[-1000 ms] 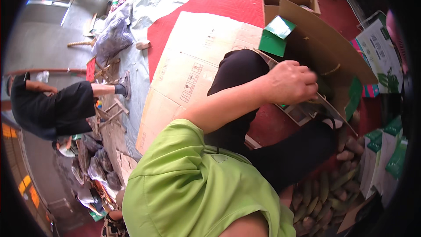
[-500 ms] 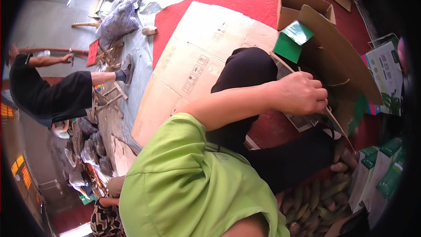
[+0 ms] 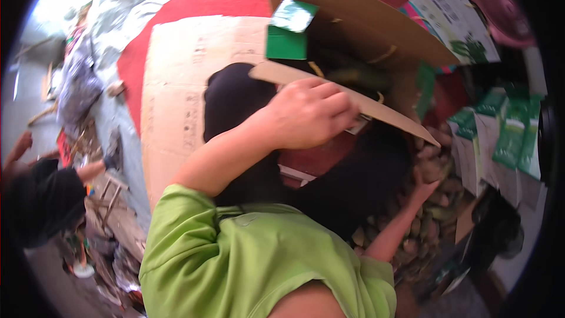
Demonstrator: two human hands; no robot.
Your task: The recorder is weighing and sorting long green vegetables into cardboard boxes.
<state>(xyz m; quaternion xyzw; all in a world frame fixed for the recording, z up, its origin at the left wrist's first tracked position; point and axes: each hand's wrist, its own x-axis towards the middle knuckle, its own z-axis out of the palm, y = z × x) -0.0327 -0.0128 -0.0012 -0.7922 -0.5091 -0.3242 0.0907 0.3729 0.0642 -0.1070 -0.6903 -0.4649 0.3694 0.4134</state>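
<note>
My left hand (image 3: pixel 315 111) is closed on the near flap (image 3: pixel 365 103) of an open cardboard box (image 3: pixel 347 15), its fingers curled over the edge. Inside the box sits dark greenish produce (image 3: pixel 356 78), partly hidden by the flap. My right hand (image 3: pixel 425 187) is low on the right, at a pile of brown and greenish tubers (image 3: pixel 421 241). It seems closed around a brown tuber (image 3: pixel 432 166), though the fingers are blurred. A small green box with a shiny lid (image 3: pixel 287 41) rests at the box's left edge.
Flattened cardboard (image 3: pixel 170 100) lies on the red floor covering at left. White and green cartons (image 3: pixel 500 132) stand to the right, below a pink basin (image 3: pixel 497 0). A black bag (image 3: pixel 497 224) lies at lower right. At far left is another person (image 3: pixel 44 200) beside a wooden stool (image 3: pixel 109 197).
The view has swung, so the box now appears further left and higher. My right hand has come into view at the tuber pile. My left hand keeps hold of the flap.
</note>
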